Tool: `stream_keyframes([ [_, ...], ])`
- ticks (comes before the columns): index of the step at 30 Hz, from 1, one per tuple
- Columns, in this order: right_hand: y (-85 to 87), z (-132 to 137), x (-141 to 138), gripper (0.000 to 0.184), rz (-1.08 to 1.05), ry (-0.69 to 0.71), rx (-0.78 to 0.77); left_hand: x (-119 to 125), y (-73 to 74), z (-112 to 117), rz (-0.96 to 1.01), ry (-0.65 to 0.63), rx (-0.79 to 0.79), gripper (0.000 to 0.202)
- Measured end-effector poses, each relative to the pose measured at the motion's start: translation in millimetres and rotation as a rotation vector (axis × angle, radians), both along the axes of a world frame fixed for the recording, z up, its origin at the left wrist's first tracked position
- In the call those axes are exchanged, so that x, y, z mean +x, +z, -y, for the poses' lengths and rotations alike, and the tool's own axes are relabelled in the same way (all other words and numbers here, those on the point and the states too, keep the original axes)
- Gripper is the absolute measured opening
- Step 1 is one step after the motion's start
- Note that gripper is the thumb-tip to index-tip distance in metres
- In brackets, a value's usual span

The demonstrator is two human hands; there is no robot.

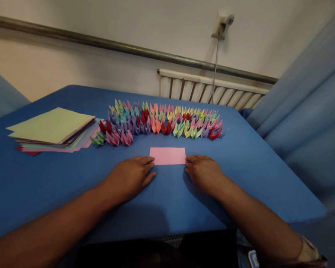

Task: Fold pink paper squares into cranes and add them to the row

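A pink paper point(168, 155), folded into a flat rectangle, lies on the blue tabletop point(240, 160) near me. My left hand point(130, 177) rests palm down at its lower left corner, fingers stretched flat and fingertips touching the edge. On the other side, my right hand point(204, 172) lies flat with its fingertips at the lower right corner. Neither hand grips the paper. Beyond it stand rows of small folded paper pieces point(164, 121) in many colours.
A stack of coloured paper sheets point(54, 128), pale green on top, lies at the left. Behind the table are a white radiator point(212, 91), a metal rail on the wall and a wall fitting with a cord. Blue curtain hangs at the right.
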State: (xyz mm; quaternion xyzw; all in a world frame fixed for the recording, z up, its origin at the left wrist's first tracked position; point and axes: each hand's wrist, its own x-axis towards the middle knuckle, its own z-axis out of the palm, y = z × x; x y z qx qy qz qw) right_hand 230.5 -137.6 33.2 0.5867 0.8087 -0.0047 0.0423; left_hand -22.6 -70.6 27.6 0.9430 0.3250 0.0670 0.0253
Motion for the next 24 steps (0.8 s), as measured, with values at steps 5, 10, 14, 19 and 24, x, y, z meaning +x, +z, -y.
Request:
stream_keyframes([
  [5,-1.9,-8.7,11.3,0.035,0.021,-0.239,0.072,1.8,-0.1,-8.6,0.083,0.008,0.030,0.039],
  [10,-16.8,-27.6,12.3,0.035,-0.280,-0.259,0.136,15.2,-8.2,-15.2,0.271,-0.123,-0.059,0.027],
  [14,-33.7,-38.8,9.7,0.025,-0.560,-0.266,0.118,19.6,-15.4,-19.3,0.322,-0.133,-0.200,0.025],
  [19,-49.7,-46.9,9.6,0.015,-0.873,-0.204,0.138,18.4,-13.1,-22.2,0.399,-0.046,-0.303,0.030],
  [24,-36.3,-35.1,2.9,0.014,-0.799,0.093,0.270,18.7,-10.2,-19.6,0.463,0.021,-0.392,0.057],
])
